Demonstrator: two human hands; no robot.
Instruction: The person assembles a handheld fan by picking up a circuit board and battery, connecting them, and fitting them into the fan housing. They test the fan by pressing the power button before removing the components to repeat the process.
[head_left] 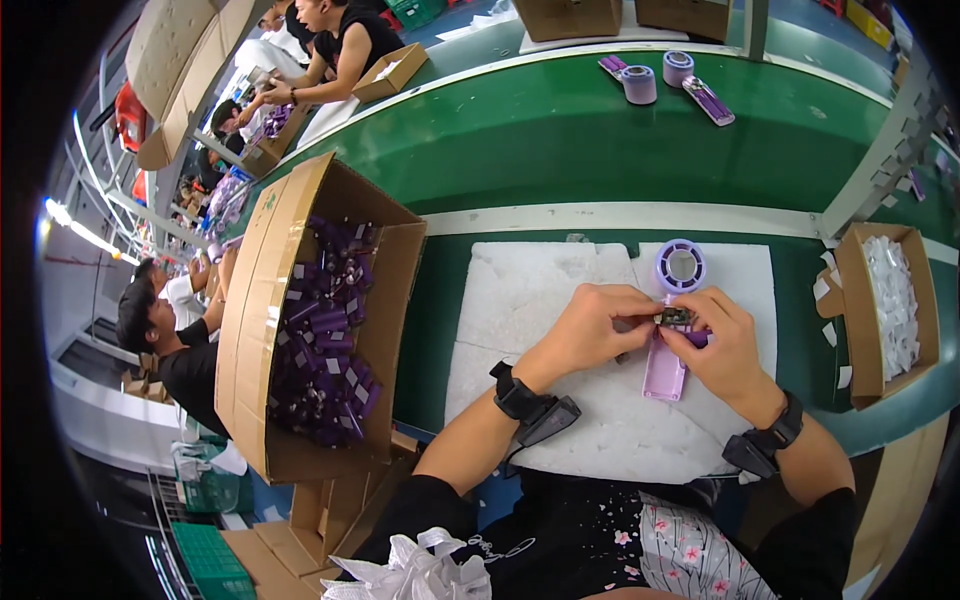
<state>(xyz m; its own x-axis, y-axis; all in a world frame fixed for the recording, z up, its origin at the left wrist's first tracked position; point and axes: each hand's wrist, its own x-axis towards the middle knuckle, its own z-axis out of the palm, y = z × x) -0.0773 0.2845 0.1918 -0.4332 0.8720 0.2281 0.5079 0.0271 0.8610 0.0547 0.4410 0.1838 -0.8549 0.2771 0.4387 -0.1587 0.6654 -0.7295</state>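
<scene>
On a white foam sheet lies a lilac handheld fan body, its round head pointing away from me and its open pink handle shell pointing toward me. Above the handle's upper end, a small green circuit board sits between my fingertips. My left hand is closed in a pinch at the board's left edge. My right hand grips the board from the right, with a purple cylindrical battery under its fingers. The fingers partly hide the board and battery, and any wires there are too small to make out.
A tilted cardboard box of purple batteries stands left. At right is a carton of clear-white parts. Across a white rail, two purple fan assemblies lie on the green belt. Co-workers sit at far left.
</scene>
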